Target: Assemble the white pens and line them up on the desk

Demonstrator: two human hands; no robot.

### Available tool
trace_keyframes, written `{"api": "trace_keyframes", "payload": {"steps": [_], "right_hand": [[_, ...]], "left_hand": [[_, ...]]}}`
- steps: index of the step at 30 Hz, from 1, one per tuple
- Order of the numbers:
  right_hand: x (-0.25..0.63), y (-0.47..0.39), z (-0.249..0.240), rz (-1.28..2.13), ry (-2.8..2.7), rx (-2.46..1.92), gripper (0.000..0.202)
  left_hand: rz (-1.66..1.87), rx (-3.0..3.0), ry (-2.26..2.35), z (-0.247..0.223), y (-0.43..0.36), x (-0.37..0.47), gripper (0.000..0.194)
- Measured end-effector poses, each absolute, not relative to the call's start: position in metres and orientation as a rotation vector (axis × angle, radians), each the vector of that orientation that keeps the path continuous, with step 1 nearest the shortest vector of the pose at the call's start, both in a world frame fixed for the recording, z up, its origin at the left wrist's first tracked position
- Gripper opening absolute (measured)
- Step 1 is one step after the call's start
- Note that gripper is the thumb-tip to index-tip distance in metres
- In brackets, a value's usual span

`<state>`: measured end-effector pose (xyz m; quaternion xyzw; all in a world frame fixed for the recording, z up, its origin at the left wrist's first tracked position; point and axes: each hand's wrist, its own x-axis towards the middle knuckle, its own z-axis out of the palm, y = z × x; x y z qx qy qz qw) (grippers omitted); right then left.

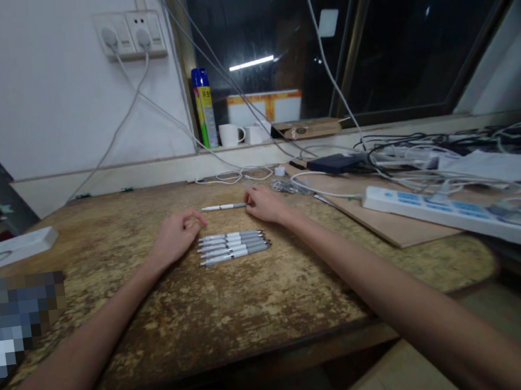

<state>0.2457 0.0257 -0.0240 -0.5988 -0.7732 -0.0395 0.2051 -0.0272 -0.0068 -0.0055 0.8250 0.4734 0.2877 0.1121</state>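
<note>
A single white pen [224, 207] with a grey grip lies crosswise on the worn wooden table [236, 305]. My right hand [264, 204] is closed on its grey right end, fingertips partly hidden behind the hand. Near the pen's left tip rests my left hand [177, 233], its fingers loosely bent and apart, with nothing visible in them. Closer to me, several similar white and grey pens [233, 247] lie side by side in a row, their grey ends pointing right.
At right, a white power strip [452, 212] and tangled cables lie over a brown board [388, 230]. A clear plastic bag [290, 185] sits beyond my right hand. A spray can [205, 108] and white mug [231, 134] stand on the sill. Another white strip [33, 245] is at left.
</note>
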Motion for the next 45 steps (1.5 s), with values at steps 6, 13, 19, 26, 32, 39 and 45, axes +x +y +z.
{"api": "trace_keyframes", "payload": {"steps": [6,13,19,26,32,39,45], "right_hand": [[0.245,0.033,-0.025,-0.101,-2.145,-1.682,0.014],[0.246,0.037,-0.026,-0.105,-2.157,-1.64,0.013],[0.248,0.023,-0.017,-0.119,-2.186,-1.569,0.016],[0.245,-0.009,-0.004,0.108,-2.181,-1.332,0.014],[0.234,-0.026,-0.001,0.223,-2.168,-1.234,0.011],[0.23,-0.028,-0.01,-0.087,-2.257,-1.275,0.016],[0.226,-0.026,-0.012,-0.294,-2.32,-1.388,0.025]], "left_hand": [[0.855,2.446,1.365,-0.009,-0.004,-0.028,0.029],[0.831,2.453,1.397,-0.009,-0.005,-0.028,0.027],[0.995,2.761,1.28,-0.004,-0.006,-0.025,0.027],[0.985,2.963,1.221,0.002,-0.015,-0.018,0.041],[0.902,2.912,1.152,0.0,-0.015,-0.017,0.028],[0.95,2.922,1.113,0.006,-0.021,-0.014,0.026],[0.976,3.054,1.058,0.012,-0.029,-0.008,0.028]]}}
